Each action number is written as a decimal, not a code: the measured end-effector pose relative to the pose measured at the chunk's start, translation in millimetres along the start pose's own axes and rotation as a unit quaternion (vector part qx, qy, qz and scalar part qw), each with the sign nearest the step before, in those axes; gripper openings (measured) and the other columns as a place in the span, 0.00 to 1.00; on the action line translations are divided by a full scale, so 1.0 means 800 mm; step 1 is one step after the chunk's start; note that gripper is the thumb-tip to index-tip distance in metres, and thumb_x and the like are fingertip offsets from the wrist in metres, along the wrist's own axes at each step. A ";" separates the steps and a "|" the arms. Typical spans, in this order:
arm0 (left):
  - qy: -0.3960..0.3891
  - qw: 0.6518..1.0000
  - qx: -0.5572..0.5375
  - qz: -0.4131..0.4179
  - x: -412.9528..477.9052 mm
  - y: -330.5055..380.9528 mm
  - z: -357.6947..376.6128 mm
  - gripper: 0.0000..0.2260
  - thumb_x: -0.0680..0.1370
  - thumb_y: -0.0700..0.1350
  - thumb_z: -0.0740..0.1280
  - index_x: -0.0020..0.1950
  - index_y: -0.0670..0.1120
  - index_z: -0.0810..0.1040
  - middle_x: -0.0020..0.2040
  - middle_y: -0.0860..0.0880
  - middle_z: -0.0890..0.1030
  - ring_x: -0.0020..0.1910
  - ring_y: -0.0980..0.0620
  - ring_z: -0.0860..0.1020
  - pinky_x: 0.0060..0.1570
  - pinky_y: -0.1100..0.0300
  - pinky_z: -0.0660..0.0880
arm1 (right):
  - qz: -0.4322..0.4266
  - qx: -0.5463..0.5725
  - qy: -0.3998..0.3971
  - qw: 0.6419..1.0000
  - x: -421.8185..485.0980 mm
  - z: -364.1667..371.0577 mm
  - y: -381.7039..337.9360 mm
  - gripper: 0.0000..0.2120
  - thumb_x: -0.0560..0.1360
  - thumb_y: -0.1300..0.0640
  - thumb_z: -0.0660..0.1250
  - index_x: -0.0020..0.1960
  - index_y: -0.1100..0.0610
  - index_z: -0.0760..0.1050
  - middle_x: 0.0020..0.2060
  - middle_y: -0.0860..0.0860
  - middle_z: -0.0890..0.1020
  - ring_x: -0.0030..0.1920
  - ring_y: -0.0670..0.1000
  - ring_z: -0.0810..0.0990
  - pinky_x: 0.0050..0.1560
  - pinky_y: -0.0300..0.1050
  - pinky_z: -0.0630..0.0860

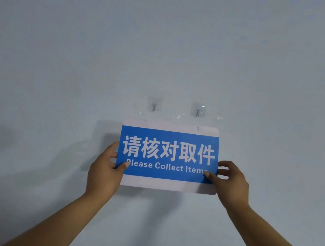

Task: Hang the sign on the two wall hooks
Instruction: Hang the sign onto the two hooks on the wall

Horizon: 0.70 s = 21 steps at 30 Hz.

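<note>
Sign (167,156): blue panel, white borders, white lettering.

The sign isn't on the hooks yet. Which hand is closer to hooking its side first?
Probably the right hand. It holds the blue sign with that side slightly higher, so the right hole sits just under the right hook. The left hand has further to lift to the left hook.

— How is the scene lit?
— Dim, even light with a cool bluish cast is seen across the wall (172,37). Soft shadows are thrown leftward and downward from the sign (167,156) and the left hand (105,172).

— And sharpness?
— Slight softness and compression blotches are noted; small glints are caught on the clear hooks (197,112)
</note>
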<state>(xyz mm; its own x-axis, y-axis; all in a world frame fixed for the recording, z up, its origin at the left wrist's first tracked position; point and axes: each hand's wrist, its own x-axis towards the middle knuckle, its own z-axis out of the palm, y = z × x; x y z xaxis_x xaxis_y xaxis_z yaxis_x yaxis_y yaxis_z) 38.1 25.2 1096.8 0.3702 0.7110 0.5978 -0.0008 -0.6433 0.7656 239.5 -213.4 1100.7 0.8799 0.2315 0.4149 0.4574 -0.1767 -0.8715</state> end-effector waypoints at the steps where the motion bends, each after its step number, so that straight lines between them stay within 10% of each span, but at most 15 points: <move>1: 0.004 1.000 0.000 0.005 0.005 0.007 -0.001 0.27 0.75 0.45 0.72 0.72 0.57 0.68 0.50 0.56 0.80 0.41 0.61 0.80 0.36 0.67 0.72 | -0.007 -0.002 0.005 1.000 0.002 0.000 -0.007 0.22 0.69 0.46 0.78 0.59 0.46 0.75 0.51 0.48 0.84 0.44 0.51 0.84 0.41 0.51 0.83; 21: -0.007 0.999 0.025 0.028 0.127 0.044 0.059 0.25 0.75 0.42 0.73 0.71 0.51 0.72 0.54 0.49 0.84 0.45 0.51 0.78 0.38 0.61 0.71 | -0.031 -0.023 -0.012 0.999 0.124 0.028 -0.052 0.22 0.79 0.49 0.67 0.71 0.52 0.72 0.62 0.55 0.81 0.51 0.53 0.77 0.57 0.57 0.80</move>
<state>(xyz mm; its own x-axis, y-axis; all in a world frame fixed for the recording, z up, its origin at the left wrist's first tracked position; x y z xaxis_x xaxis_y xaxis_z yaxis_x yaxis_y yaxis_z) 119.5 61.2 1173.4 0.3832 0.6704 0.6353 0.0240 -0.6949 0.7188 305.0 -161.5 1172.0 0.8461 0.2669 0.4613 0.5176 -0.2046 -0.8308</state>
